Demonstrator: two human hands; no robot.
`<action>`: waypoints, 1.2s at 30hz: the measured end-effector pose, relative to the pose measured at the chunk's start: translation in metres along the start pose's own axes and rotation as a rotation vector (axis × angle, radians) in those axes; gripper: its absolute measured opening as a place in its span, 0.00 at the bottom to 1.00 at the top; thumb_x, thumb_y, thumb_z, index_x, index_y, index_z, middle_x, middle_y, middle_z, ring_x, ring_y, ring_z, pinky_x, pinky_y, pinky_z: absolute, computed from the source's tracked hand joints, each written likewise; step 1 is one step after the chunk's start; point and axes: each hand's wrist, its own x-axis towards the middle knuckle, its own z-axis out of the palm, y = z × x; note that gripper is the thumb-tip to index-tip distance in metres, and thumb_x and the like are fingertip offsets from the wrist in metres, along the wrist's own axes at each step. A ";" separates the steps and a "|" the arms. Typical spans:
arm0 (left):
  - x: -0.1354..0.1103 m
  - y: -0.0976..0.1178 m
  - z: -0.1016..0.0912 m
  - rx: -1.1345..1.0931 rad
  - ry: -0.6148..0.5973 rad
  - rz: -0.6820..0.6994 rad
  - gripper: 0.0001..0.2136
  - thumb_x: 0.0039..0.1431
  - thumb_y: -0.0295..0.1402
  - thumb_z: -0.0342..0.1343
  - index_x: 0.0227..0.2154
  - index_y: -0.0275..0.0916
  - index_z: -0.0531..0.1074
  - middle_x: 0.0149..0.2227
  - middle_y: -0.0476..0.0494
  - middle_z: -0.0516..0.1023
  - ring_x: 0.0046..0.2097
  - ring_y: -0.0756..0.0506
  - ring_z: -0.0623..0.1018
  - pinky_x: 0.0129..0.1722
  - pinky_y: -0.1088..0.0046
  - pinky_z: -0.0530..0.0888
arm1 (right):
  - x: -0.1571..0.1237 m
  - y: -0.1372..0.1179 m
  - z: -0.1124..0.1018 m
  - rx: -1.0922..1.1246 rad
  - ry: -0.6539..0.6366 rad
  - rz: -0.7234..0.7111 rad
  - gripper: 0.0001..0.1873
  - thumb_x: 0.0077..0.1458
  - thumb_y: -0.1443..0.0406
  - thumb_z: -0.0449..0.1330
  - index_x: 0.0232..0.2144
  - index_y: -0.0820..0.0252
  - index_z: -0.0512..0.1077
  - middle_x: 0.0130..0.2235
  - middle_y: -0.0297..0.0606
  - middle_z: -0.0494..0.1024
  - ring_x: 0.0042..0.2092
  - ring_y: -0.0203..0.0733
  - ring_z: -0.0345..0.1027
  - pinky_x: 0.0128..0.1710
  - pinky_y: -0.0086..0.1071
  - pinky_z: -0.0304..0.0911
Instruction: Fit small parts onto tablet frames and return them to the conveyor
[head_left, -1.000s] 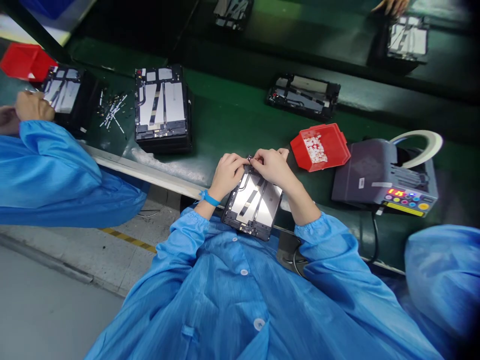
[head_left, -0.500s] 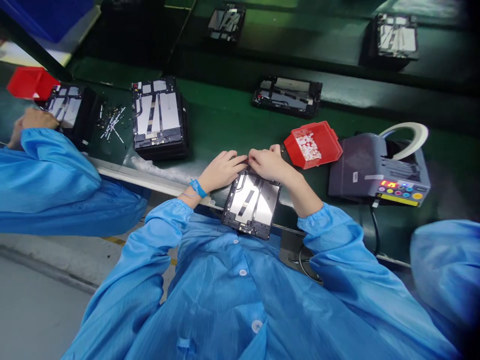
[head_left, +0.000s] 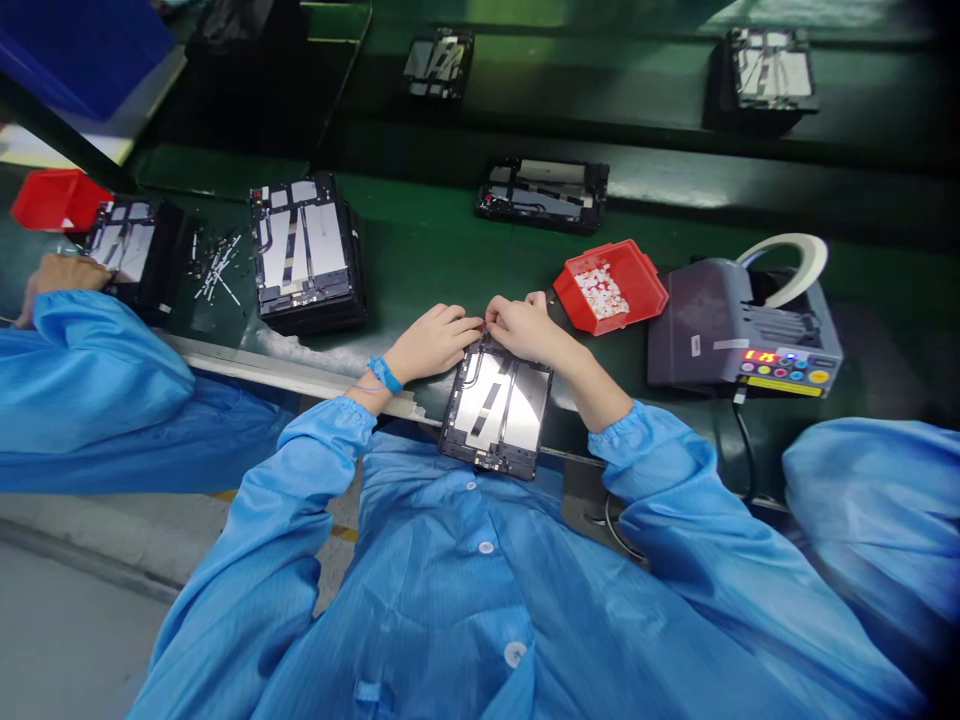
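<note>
Lying across the front edge of a green counter (head_left: pixel 427 235), an open tablet (head_left: pixel 517 410) shows its silver inner panel and dark ribbon cables, its near end jutting past the edge toward the blue-coated person. The left hand (head_left: pixel 437 342), with a blue band (head_left: pixel 386 375) at its wrist, and the right hand (head_left: pixel 525 328) meet at the tablet's far end, fingers bent and fingertips close together; whether either one pinches a small part cannot be told, because the fingers hide it. Just beyond the right hand, a red bin (head_left: pixel 643 287) holds small white pieces. Right of that, a grey machine (head_left: pixel 694 315) with lit digits stands near the front edge. Left of the hands, a stack of similar tablets (head_left: pixel 304 250) sits by the front edge, with loose thin strips (head_left: pixel 217 270) beside it. Another tablet unit (head_left: pixel 544 195) lies toward the counter's back edge. At far left, a co-worker's hand (head_left: pixel 71 272) is beside another stack (head_left: pixel 127 250).
</note>
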 end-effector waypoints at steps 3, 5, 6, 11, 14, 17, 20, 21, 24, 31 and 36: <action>0.000 0.001 -0.002 0.009 -0.010 0.000 0.22 0.71 0.23 0.56 0.63 0.40 0.82 0.69 0.35 0.82 0.65 0.31 0.77 0.63 0.49 0.73 | -0.005 -0.001 0.002 0.030 0.038 -0.027 0.11 0.72 0.66 0.52 0.48 0.56 0.73 0.35 0.42 0.85 0.47 0.56 0.78 0.59 0.47 0.47; -0.001 0.002 -0.003 0.011 -0.008 0.002 0.22 0.71 0.23 0.56 0.64 0.40 0.82 0.71 0.34 0.80 0.66 0.31 0.77 0.64 0.48 0.73 | -0.007 -0.001 0.003 0.047 0.054 -0.026 0.11 0.72 0.66 0.51 0.48 0.56 0.73 0.35 0.42 0.85 0.47 0.56 0.77 0.59 0.46 0.47; -0.001 0.003 -0.004 0.011 -0.008 0.004 0.23 0.71 0.23 0.56 0.64 0.40 0.82 0.72 0.33 0.80 0.67 0.31 0.77 0.65 0.47 0.73 | -0.007 -0.002 0.003 0.054 0.059 -0.020 0.11 0.73 0.65 0.51 0.48 0.56 0.73 0.36 0.42 0.84 0.48 0.56 0.77 0.59 0.47 0.47; 0.000 0.002 -0.008 0.032 -0.035 0.034 0.24 0.70 0.22 0.57 0.66 0.39 0.81 0.71 0.33 0.80 0.67 0.31 0.78 0.65 0.47 0.75 | -0.012 -0.012 -0.001 0.090 0.086 0.035 0.10 0.73 0.64 0.51 0.49 0.55 0.71 0.39 0.45 0.85 0.51 0.58 0.76 0.62 0.50 0.50; 0.004 0.005 -0.010 0.074 -0.046 0.063 0.21 0.72 0.23 0.55 0.62 0.37 0.82 0.70 0.30 0.81 0.64 0.31 0.79 0.62 0.49 0.76 | -0.044 -0.019 -0.003 0.198 0.204 0.080 0.12 0.74 0.61 0.51 0.55 0.55 0.69 0.43 0.45 0.85 0.50 0.55 0.76 0.65 0.51 0.52; 0.007 0.016 -0.009 0.117 -0.030 0.057 0.18 0.74 0.22 0.51 0.57 0.35 0.83 0.69 0.26 0.81 0.62 0.31 0.81 0.60 0.49 0.76 | -0.103 -0.018 0.002 0.415 0.413 0.160 0.14 0.75 0.54 0.51 0.54 0.52 0.70 0.49 0.48 0.85 0.53 0.56 0.77 0.65 0.52 0.61; 0.007 0.025 -0.008 0.131 -0.014 0.019 0.18 0.74 0.21 0.50 0.55 0.35 0.84 0.68 0.25 0.81 0.61 0.29 0.80 0.57 0.48 0.76 | -0.169 -0.006 0.019 0.664 0.573 0.328 0.16 0.72 0.47 0.54 0.47 0.47 0.72 0.47 0.47 0.83 0.51 0.59 0.78 0.55 0.52 0.72; 0.006 0.026 -0.009 0.133 -0.018 0.008 0.19 0.73 0.21 0.50 0.56 0.34 0.84 0.69 0.25 0.81 0.60 0.29 0.80 0.56 0.48 0.75 | -0.187 0.001 0.025 0.735 0.606 0.388 0.16 0.71 0.45 0.55 0.45 0.47 0.72 0.43 0.46 0.82 0.47 0.58 0.78 0.51 0.52 0.74; 0.006 0.023 -0.011 0.104 -0.029 -0.031 0.20 0.69 0.21 0.53 0.57 0.36 0.84 0.70 0.29 0.81 0.58 0.29 0.79 0.56 0.47 0.75 | -0.222 0.022 0.041 0.852 0.668 0.506 0.18 0.66 0.42 0.61 0.40 0.46 0.73 0.34 0.41 0.78 0.38 0.55 0.75 0.43 0.51 0.74; 0.012 0.006 -0.018 -0.141 -0.031 -0.218 0.26 0.67 0.20 0.49 0.62 0.39 0.82 0.56 0.35 0.86 0.56 0.35 0.79 0.59 0.55 0.78 | -0.162 0.028 0.022 0.648 0.419 0.319 0.15 0.69 0.49 0.57 0.40 0.50 0.75 0.42 0.44 0.84 0.45 0.56 0.77 0.53 0.53 0.70; 0.008 0.001 -0.023 -0.057 -0.073 -0.181 0.29 0.70 0.21 0.48 0.68 0.38 0.79 0.59 0.33 0.86 0.60 0.34 0.78 0.61 0.53 0.76 | -0.058 0.006 0.007 0.266 0.328 0.210 0.12 0.71 0.61 0.53 0.40 0.56 0.76 0.47 0.50 0.83 0.54 0.60 0.73 0.61 0.56 0.59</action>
